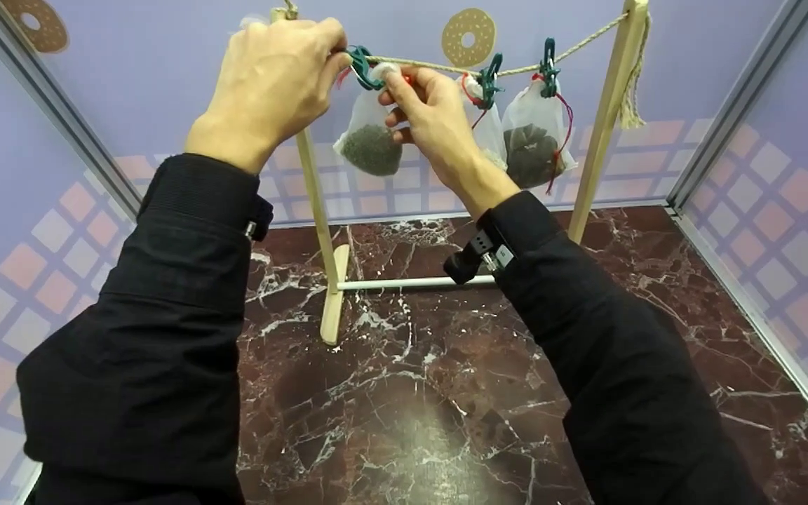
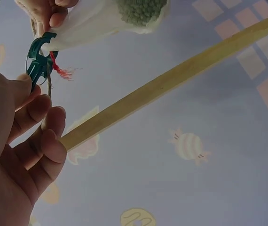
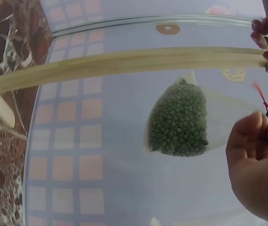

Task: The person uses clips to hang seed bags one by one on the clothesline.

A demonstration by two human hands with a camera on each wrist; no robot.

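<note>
A sheer white drawstring bag (image 1: 372, 146) with dark green pellets in its bottom hangs from the left part of a rope line. At its gathered top is a dark green clothespin (image 1: 363, 69). My left hand (image 1: 271, 88) pinches the clothespin's handles between thumb and finger, seen close in the left wrist view. My right hand (image 1: 439, 116) pinches the bag's bunched neck just right of the clip. A red tassel (image 2: 62, 71) sticks out beside the clothespin. In the right wrist view the pellets (image 3: 178, 120) show through the mesh below my right fingers.
The rope (image 1: 595, 35) runs between a left wooden post (image 1: 316, 203) and a right wooden post (image 1: 607, 119). Two more mesh bags hang right of my hand, the farther one (image 1: 532, 151) with dark contents, under green clothespins (image 1: 549, 68). A white rod (image 1: 411, 283) joins the posts low down.
</note>
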